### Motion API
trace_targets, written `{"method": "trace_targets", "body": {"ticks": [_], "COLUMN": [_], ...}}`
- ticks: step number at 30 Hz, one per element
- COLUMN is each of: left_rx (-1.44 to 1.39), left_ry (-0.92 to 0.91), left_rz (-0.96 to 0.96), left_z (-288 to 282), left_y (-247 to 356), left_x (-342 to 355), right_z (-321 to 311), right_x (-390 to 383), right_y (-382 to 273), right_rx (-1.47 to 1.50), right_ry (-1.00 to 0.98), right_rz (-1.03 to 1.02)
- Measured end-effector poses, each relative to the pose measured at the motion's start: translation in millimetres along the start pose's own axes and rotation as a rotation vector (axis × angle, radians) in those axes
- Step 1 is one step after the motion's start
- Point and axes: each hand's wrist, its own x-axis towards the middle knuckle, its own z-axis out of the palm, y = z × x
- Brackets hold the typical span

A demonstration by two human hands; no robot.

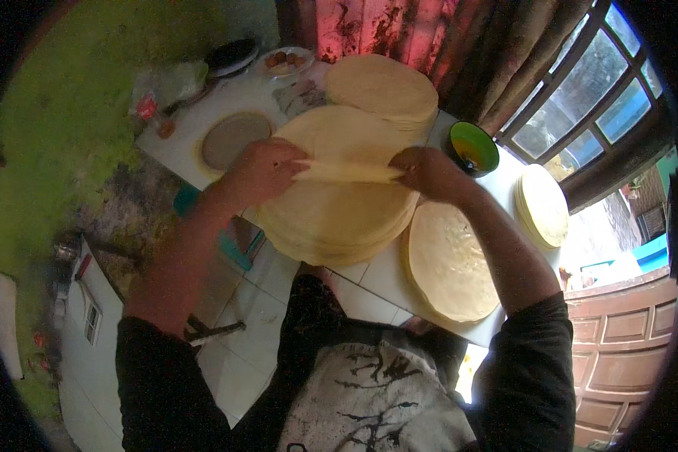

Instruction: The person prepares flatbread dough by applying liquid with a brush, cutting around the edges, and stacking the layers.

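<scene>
Pale sheet (346, 172) — pinched in closed left hand (265, 172) and closed right hand (431, 173) — over round stack (335, 222).

From my head, a wide fisheye faces down and forward, close above my bare left hand (267, 172) and bare right hand (429, 173). My pale grey, dark-patterned cloth garment (377, 403) is nearest; the red patterned fabric curtain (373, 30) is far. The green painted wall (75, 128) edges the left, the brown panelled door (625, 339) the right.
</scene>
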Motion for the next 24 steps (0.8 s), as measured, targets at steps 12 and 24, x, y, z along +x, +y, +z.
{"method": "trace_targets", "body": {"ticks": [12,24], "left_rx": [-0.165,-0.488], "left_ry": [0.227,0.195], "left_rz": [-0.085,-0.072], "left_z": [-123.9,-125.7], "left_y": [-3.9,122.7], "left_x": [145.8,106.3], "right_z": [-158.1,-213.1], "right_x": [97.1,-108.4], "right_y": [71.1,-40.2], "right_rx": [-0.368,-0.444], "right_ry": [0.381,0.607], "right_rz": [-0.018,0.095]}}
